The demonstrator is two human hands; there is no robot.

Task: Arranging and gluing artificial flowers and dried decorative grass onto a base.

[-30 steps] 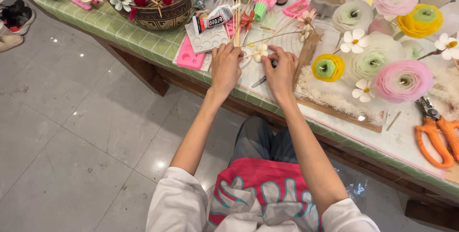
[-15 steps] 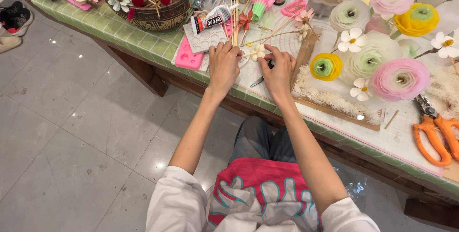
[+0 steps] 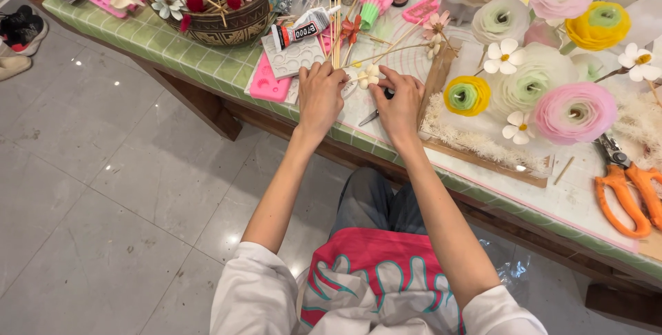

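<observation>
My left hand (image 3: 320,95) rests on the green-tiled table edge (image 3: 207,59) and pinches a thin wooden stick (image 3: 336,28) that points away from me. My right hand (image 3: 401,100) pinches a small cream-coloured flower (image 3: 369,76) between thumb and fingers, close to the left hand. The two hands nearly meet at the flower. A small dark metal tool (image 3: 372,114) lies on the white mat under my right hand, partly hidden.
A woven basket (image 3: 224,21) of small flowers stands at the back left. A glue tube (image 3: 303,30) and pink moulds (image 3: 269,86) lie beside my left hand. Large paper flowers (image 3: 576,111) fill the right side; orange-handled scissors (image 3: 631,190) lie far right. Shoes (image 3: 21,31) sit on the floor.
Both hands stay together at the same spot; the fingers have shifted slightly around the small flower and the stick. The view has moved a little.
</observation>
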